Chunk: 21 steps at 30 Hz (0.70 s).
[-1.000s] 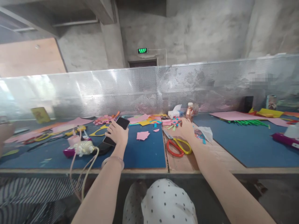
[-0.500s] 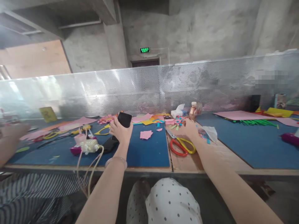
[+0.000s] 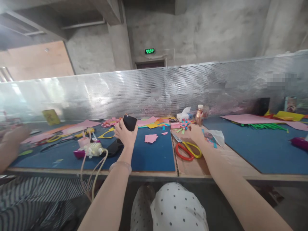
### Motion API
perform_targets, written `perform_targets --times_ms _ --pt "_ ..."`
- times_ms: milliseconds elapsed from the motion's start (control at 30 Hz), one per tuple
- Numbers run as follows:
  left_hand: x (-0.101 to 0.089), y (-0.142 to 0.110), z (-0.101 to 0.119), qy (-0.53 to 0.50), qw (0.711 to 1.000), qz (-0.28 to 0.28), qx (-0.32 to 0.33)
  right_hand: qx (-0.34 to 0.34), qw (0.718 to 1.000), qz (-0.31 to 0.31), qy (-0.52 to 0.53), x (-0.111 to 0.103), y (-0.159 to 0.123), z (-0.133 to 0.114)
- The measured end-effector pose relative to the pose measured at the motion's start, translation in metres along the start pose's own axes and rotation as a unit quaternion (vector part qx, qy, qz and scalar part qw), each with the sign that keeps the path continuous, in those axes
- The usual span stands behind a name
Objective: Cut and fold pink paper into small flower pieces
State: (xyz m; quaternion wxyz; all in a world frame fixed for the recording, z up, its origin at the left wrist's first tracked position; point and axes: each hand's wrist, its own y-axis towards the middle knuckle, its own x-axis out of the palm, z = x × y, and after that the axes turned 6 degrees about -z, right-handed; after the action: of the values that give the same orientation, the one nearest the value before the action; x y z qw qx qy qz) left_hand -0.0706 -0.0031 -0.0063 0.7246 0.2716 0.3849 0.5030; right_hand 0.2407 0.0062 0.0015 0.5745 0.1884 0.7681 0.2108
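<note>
A black-screened phone [image 3: 130, 122] is gripped in my left hand [image 3: 125, 134], raised above the blue mat with its screen tilted up. My right hand [image 3: 196, 134] reaches over the brown board, fingers bent together beside a colourful paper flower [image 3: 184, 124]; whether the fingertips hold any of it is hidden. Scissors [image 3: 188, 150] with one red and one yellow handle lie just in front of that hand. Pink paper pieces [image 3: 151, 138] rest on the mat between my hands. To the right of my wrist sits a clear plastic bag [image 3: 216, 137].
A white power strip [image 3: 93, 150] with cables hanging over the table edge lies left. A bottle [image 3: 199, 115] and tissue pack [image 3: 184, 115] stand at the back. Pink sheets [image 3: 250, 118] lie right. Another person's hand [image 3: 14, 138] is at far left. A perforated metal screen [image 3: 108, 93] runs behind.
The phone in my left hand has tipped slightly and shifted a little to the right. My right hand stays in nearly the same place. The other person's hand at the left has moved slightly.
</note>
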Motion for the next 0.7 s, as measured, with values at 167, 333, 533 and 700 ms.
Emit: perform_targets --times_ms 167,333,533,700 --pt "0.0023 0.0007 -0.0019 0.005 1.0 -0.005 0.002 -0.01 1.0 0.001 0.001 0.0026 0.002 0.0021" --pt "0.0039 0.0021 -0.0045 -0.006 1.0 -0.023 0.008 -0.01 1.0 -0.017 -0.016 0.0016 0.0025 0.0025" --pt "0.005 0.0018 -0.0045 -0.037 0.999 0.003 0.016 -0.011 1.0 -0.014 -0.013 0.0038 0.0023 0.0033" --pt "0.0099 0.0027 -0.0076 -0.079 0.996 0.029 0.014 -0.012 1.0 -0.02 -0.012 0.0066 0.0038 0.0054"
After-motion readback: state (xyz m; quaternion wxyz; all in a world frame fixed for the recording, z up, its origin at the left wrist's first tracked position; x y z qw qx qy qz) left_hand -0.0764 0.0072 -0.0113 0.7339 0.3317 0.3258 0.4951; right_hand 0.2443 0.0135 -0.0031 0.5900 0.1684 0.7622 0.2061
